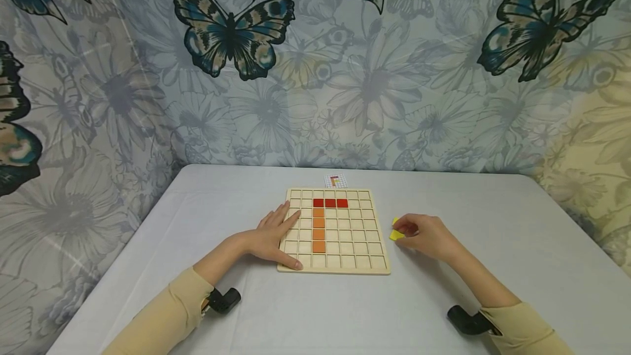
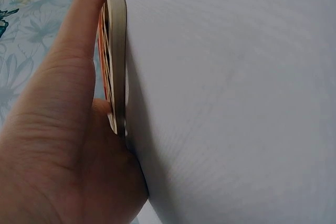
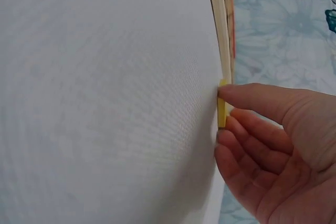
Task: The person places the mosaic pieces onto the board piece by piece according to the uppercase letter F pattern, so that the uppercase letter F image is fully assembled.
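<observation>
A wooden grid board (image 1: 348, 246) lies flat on the white table. Three red square tiles (image 1: 331, 203) make a row near its far side, and orange tiles (image 1: 319, 233) run down from the row's left end. My left hand (image 1: 268, 239) rests on the board's left side, fingers spread and thumb on the near left corner. To the right of the board, my right hand (image 1: 429, 237) pinches a yellow tile (image 3: 221, 109) between thumb and fingers, low at the tabletop. More yellow (image 1: 395, 220) shows by the fingertips; how many pieces there are is partly hidden.
A small card (image 1: 336, 181) printed with a coloured grid lies just behind the board. The white-covered table (image 1: 236, 190) meets a flowered wall cloth (image 1: 315, 119) at the back. Black wrist cameras (image 1: 224, 301) sit at both sleeves.
</observation>
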Available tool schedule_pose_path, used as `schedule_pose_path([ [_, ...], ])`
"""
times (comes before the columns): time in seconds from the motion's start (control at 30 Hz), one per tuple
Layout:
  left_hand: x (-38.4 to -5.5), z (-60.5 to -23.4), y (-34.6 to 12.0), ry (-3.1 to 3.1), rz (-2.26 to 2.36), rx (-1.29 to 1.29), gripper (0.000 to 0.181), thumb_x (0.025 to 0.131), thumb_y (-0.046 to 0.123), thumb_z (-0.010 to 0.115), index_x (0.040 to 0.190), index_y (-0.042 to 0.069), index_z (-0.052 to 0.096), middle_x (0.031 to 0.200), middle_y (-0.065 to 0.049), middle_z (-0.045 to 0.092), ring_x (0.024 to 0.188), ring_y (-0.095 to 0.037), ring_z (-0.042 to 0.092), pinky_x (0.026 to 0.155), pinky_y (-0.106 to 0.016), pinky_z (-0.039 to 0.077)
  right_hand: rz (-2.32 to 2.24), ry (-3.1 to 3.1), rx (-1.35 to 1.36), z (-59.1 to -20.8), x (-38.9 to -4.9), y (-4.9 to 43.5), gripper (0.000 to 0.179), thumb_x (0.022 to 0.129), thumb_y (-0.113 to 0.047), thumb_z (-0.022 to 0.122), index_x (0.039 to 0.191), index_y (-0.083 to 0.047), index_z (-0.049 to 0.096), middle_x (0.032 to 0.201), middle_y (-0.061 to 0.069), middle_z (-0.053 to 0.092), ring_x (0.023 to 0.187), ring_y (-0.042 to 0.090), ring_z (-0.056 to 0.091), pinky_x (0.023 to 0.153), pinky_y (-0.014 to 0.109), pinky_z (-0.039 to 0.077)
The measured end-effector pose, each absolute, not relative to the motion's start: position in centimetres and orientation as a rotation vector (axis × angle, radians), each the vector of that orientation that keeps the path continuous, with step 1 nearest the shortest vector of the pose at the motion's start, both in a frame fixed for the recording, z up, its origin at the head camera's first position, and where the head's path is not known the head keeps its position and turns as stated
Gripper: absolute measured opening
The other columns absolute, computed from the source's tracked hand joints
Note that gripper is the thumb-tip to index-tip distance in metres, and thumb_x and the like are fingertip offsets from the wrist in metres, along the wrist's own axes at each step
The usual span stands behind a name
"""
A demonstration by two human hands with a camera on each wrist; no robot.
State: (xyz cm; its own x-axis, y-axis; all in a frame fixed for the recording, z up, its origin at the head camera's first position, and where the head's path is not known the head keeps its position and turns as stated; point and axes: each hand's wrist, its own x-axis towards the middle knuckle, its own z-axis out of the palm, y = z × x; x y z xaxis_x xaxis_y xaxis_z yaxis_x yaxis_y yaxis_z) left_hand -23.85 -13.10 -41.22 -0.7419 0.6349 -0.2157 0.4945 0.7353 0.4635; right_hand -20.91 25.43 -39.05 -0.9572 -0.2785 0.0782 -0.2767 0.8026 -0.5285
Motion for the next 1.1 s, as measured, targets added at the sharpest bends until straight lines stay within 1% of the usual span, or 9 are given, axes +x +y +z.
schedule_pose_path([
  [0.17,-23.8,-41.0,-13.0,2.574,0.541,0.865,0.123,0.073,0.066,0.073,0.158,0.011,0.002,0.16,-0.018,-0.017,0.147,-0.03,-0.016,0.116,-0.05,-0.004,-0.901,2.977,-0.416,-39.0,-21.0,25.3,0.026,0.078,-0.012,0.081,0.1,-0.005,0.07,0.086,-0.001,0.065,0.081,0.015,0.058,0.07,0.03,0.049],
  [0.3,-23.6,-40.9,-13.0,2.575,0.54,0.861,0.122,0.074,0.064,0.074,0.158,0.011,0.003,0.16,-0.018,-0.017,0.147,-0.029,-0.017,0.116,-0.051,-0.004,-0.955,2.961,-0.404,-38.9,-21.2,25.1,0.029,0.077,-0.015,0.081,0.102,-0.005,0.07,0.087,-0.001,0.066,0.082,0.015,0.059,0.071,0.031,0.048],
  [0.53,-23.6,-41.0,-13.1,2.573,0.549,0.869,0.122,0.074,0.064,0.073,0.158,0.011,0.002,0.16,-0.018,-0.018,0.146,-0.029,-0.017,0.116,-0.051,-0.003,-1.008,2.937,-0.4,-38.8,-21.6,23.9,0.029,0.078,-0.017,0.082,0.102,-0.005,0.07,0.082,-0.002,0.063,0.079,0.015,0.057,0.066,0.028,0.046],
  [0.67,-23.6,-41.0,-13.1,2.574,0.544,0.872,0.122,0.075,0.065,0.073,0.158,0.011,0.002,0.16,-0.018,-0.018,0.146,-0.029,-0.017,0.116,-0.051,-0.003,-1.018,2.931,-0.378,-39.0,-21.9,23.1,0.03,0.077,-0.019,0.083,0.102,-0.006,0.071,0.083,-0.002,0.064,0.079,0.016,0.057,0.066,0.028,0.047],
  [1.1,-23.6,-40.8,-13.0,2.579,0.535,0.878,0.122,0.075,0.064,0.073,0.158,0.011,0.002,0.159,-0.018,-0.018,0.147,-0.03,-0.016,0.116,-0.052,-0.002,-1.069,2.879,-0.433,-39.0,-22.6,21.0,0.029,0.077,-0.016,0.083,0.101,-0.006,0.071,0.082,-0.002,0.063,0.079,0.016,0.056,0.065,0.028,0.046],
])
